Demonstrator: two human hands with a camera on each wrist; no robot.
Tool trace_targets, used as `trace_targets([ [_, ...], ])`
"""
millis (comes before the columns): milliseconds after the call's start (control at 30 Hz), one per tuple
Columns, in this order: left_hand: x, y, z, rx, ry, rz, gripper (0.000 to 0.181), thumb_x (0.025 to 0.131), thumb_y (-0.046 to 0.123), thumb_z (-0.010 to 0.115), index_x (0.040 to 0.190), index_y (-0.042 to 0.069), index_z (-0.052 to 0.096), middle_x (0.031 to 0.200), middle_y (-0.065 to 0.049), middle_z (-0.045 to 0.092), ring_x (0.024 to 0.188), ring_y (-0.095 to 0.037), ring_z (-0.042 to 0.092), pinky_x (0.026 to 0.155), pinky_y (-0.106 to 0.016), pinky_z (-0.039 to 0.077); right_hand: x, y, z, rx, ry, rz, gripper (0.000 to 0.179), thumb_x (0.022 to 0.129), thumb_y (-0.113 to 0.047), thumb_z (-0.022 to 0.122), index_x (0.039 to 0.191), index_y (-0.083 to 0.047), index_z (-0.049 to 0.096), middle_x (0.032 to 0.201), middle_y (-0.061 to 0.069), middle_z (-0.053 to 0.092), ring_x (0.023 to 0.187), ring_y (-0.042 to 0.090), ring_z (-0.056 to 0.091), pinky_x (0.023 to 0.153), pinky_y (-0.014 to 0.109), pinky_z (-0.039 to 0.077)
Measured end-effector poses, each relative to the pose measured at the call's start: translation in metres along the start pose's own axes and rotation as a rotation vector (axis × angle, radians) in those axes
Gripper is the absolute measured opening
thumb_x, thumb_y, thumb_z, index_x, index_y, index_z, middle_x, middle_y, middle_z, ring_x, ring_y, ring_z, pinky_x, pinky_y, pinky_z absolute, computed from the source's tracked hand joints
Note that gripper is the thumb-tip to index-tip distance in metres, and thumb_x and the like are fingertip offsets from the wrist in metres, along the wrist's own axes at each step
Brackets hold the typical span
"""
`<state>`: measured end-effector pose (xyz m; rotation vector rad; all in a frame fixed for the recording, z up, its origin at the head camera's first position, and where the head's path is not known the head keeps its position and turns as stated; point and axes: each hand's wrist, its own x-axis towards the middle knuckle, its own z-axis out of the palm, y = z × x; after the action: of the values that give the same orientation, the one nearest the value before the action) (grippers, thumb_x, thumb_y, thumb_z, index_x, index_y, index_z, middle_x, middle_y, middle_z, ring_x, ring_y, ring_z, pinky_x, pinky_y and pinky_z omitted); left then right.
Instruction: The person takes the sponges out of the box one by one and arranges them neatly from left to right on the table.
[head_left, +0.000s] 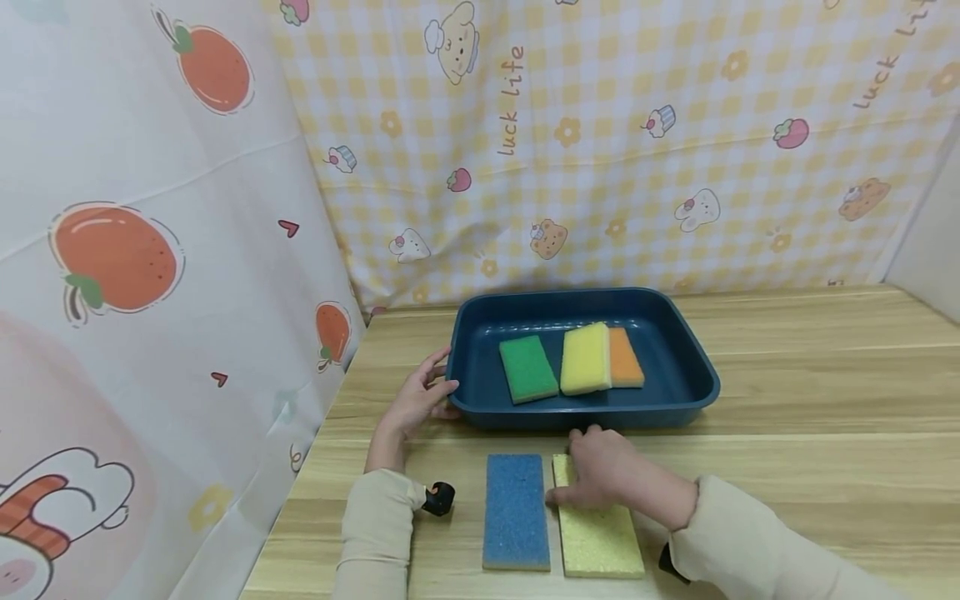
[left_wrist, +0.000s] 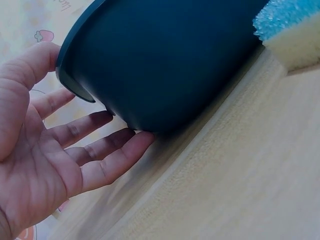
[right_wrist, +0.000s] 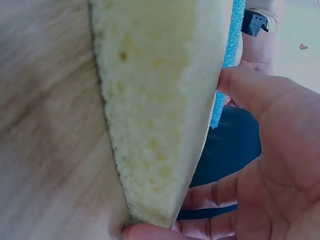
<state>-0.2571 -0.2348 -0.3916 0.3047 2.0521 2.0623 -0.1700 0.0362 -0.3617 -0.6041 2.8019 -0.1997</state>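
On wooden table (head_left: 825, 442), in front of tray: yellow sponge (head_left: 603, 542); long axis roughly near to far, far end toward tray and angled slightly left
Just left, narrow gap between: blue sponge (head_left: 516, 512), nearly straight near to far, rough blue face up, pale foam below
Over far part of yellow sponge: right hand (head_left: 603, 471), grasping it, thumb by left long edge, fingers bent toward far end
At left end of tray: left hand (head_left: 416, 400), fingers loosely extended, unclenched; thumb at rim, fingertips against outer wall

Container: dark blue tray (head_left: 525, 419), long axis left to right, opening up
Inside, left to right: green sponge (head_left: 528, 368), far end angled left; second yellow sponge (head_left: 585, 358), partly over orange sponge (head_left: 625, 358); slim gap between green and yellow

Edges: far rim near patterned curtain (head_left: 615, 192); white curtain (head_left: 247, 333) along left side of table
Room: tray floor visible either side of the three sponges; strip of wood between near rim and blue sponge; wide stretch of wood right of tray
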Motion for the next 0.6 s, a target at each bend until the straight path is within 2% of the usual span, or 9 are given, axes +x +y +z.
trace_targets([
  [133,0.000,0.000,-0.001,0.003,-0.008,0.009,0.060,0.092,0.003,0.047,0.144,0.013,0.020,0.135,-0.027,0.028,0.115,-0.044,0.041,0.075,-0.054,0.047,-0.001,0.000,-0.003,0.001,0.003,-0.022,0.089,0.068,-0.061,0.065,0.114,0.013,0.051,0.099,0.027,0.056,0.090,0.038,0.054,0.074,0.045,0.047],
  [467,-0.001,0.000,-0.002,0.010,-0.015,0.011,0.060,0.092,0.002,0.046,0.144,0.012,0.018,0.135,-0.027,0.028,0.114,-0.044,0.043,0.074,-0.052,0.049,-0.007,-0.005,-0.014,-0.047,0.062,-0.038,0.077,0.066,-0.058,0.069,0.103,0.009,0.056,0.084,0.020,0.056,0.072,0.031,0.055,0.059,0.041,0.048],
  [600,-0.002,0.001,-0.001,0.015,-0.019,0.008,0.060,0.092,0.003,0.046,0.144,0.012,0.018,0.136,-0.027,0.028,0.113,-0.044,0.043,0.074,-0.051,0.049,-0.009,-0.005,-0.019,-0.049,0.087,-0.036,0.064,0.066,-0.054,0.071,0.089,0.004,0.057,0.073,0.013,0.054,0.065,0.027,0.053,0.053,0.041,0.046],
])
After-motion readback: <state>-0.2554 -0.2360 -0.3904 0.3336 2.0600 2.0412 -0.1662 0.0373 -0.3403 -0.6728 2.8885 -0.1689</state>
